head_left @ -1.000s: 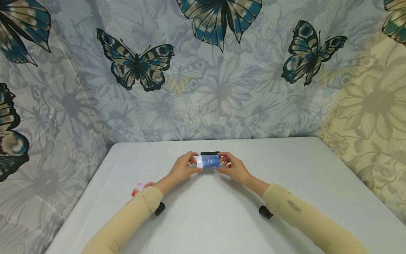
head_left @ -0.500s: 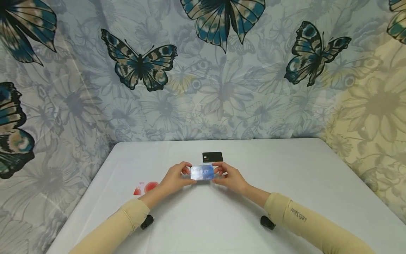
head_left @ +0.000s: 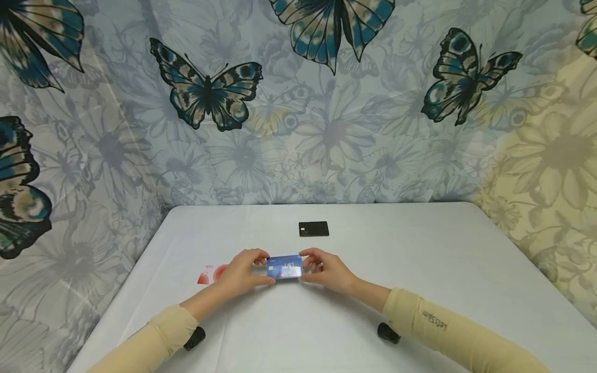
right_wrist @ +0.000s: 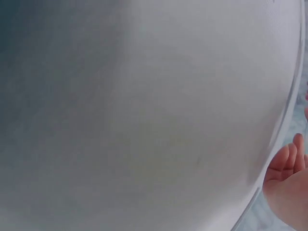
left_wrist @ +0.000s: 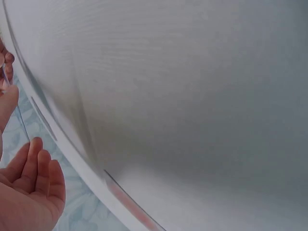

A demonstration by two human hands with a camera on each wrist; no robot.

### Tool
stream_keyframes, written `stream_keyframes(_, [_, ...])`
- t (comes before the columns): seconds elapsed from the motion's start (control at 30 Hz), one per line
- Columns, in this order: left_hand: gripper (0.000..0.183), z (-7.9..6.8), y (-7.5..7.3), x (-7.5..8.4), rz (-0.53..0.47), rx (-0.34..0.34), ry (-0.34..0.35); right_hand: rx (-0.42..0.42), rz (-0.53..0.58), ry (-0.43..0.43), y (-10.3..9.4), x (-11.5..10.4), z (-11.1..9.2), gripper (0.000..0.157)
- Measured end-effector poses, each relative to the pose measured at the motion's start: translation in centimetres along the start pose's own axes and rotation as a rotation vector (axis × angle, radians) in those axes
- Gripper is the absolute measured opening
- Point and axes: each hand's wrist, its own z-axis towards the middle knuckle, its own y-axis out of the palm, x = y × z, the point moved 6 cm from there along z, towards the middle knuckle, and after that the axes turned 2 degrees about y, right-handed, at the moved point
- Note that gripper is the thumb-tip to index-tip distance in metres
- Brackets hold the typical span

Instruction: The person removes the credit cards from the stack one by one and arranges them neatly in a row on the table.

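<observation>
A blue card (head_left: 284, 267) marked "VIP" is held by its two short ends over the front-middle of the table. My left hand (head_left: 244, 272) pinches its left end between thumb and fingers, and my right hand (head_left: 328, 271) pinches the right end the same way. The lettering looks upside down or mirrored in the head view. In the left wrist view the card (left_wrist: 23, 124) appears edge-on as a thin line between the fingers. Beyond the hands lies a black card (head_left: 314, 229), flat on the white table (head_left: 396, 233).
A red-and-white card or print (head_left: 212, 273) lies on the table just left of my left hand, partly covered by it. Black wrist cameras (head_left: 388, 333) hang under both sleeves. A butterfly-patterned cloth (head_left: 326, 129) rises behind the table's far edge.
Both hands have drawn the blue card back toward me and slightly left. The black card, mostly hidden behind it a second ago, now shows whole on the table.
</observation>
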Motion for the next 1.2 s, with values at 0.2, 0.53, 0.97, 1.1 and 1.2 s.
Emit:
stream_keyframes(0.2, [0.051,-0.6,-1.1,-0.1,0.039,-0.017,0.049,-0.022,-0.036,-0.024,1.0,-0.4,0.5,0.048])
stream_keyframes(0.53, [0.053,-1.9,-2.2,-2.1,0.08,-0.054,0.025,-0.071,-0.175,-0.063,3.1,-2.0,1.6,0.046])
stream_keyframes(0.97, [0.053,-2.9,-3.3,-4.6,0.063,-0.105,-0.04,-0.104,-0.279,-0.07,5.1,-2.9,3.6,0.047])
stream_keyframes(1.1, [0.053,-3.0,-3.5,-5.2,0.07,-0.122,-0.054,-0.101,-0.31,-0.071,5.4,-3.2,3.9,0.047])
stream_keyframes(1.2, [0.053,-3.1,-3.6,-5.5,0.074,-0.135,-0.064,-0.098,-0.325,-0.065,5.7,-3.4,4.1,0.046])
